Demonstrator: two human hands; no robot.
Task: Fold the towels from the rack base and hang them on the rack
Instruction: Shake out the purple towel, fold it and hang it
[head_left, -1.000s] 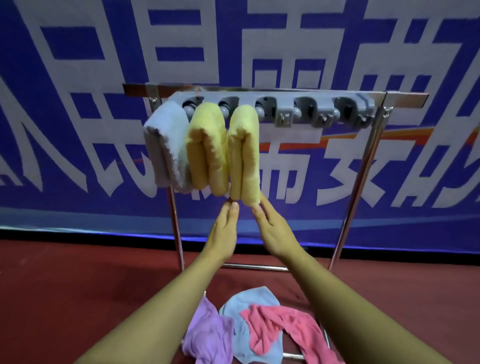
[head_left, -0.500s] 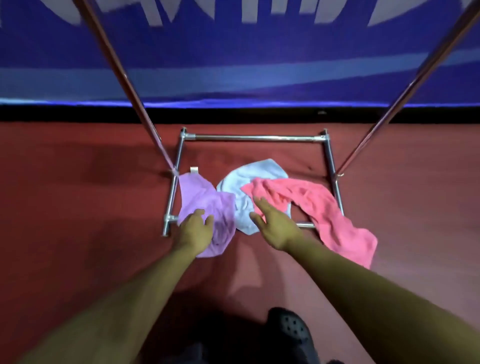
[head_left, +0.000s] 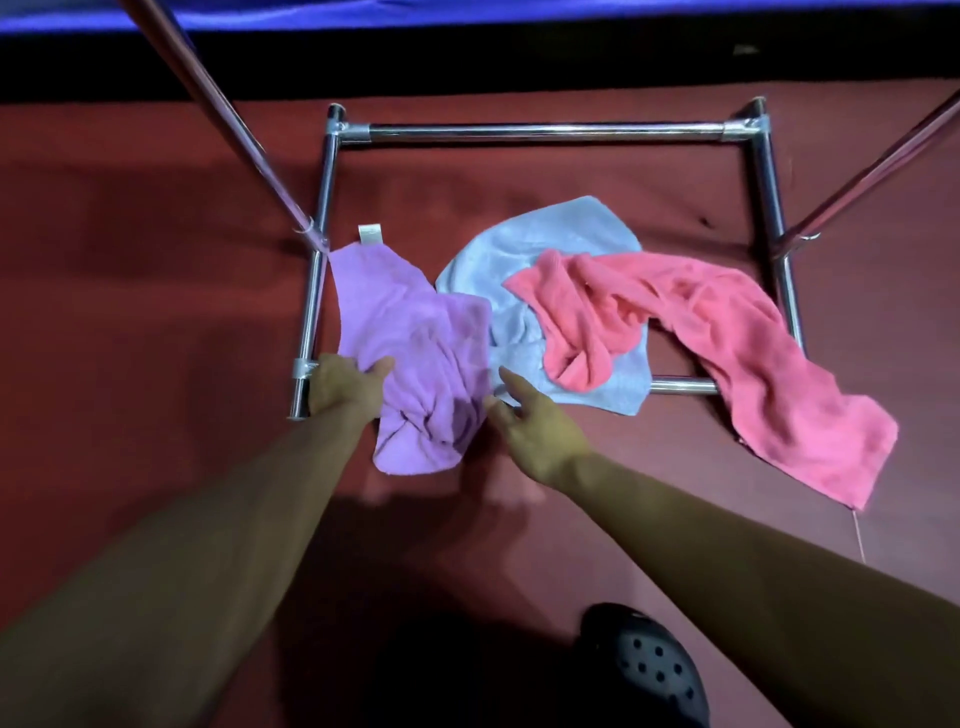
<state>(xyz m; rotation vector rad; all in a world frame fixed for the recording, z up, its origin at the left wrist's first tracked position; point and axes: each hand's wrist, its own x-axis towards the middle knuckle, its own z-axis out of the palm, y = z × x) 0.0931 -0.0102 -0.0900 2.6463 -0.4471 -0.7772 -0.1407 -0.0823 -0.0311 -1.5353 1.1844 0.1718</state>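
**Asker:** So, what is the head camera showing?

**Describer:** It is looking straight down at a red floor, where the rack base, a rectangle of chrome tubes, is lying. Three crumpled towels are resting across it. A purple towel is sitting at the left, spilling over the near bar. A light blue towel is lying in the middle, and a pink towel is draping over it and trailing out past the near right corner.

**Asker:** What are the hands doing?

**Describer:** The left hand is gripping the purple towel's left edge, fingers curled into the cloth. The right hand is reaching beside that towel's right edge with fingers loosely spread, grasping nothing; whether a fingertip is touching the cloth, I cannot tell.

**Asker:** How should this step go?

**Describer:** Judging by the task, the person is picking up the purple towel to fold it. The right hand should probably be taking the opposite edge or a corner, so the bunched cloth opens flat when lifted. Lifting straight up should be keeping it clear of the blue towel it is overlapping. A dark shoe is showing at the bottom.
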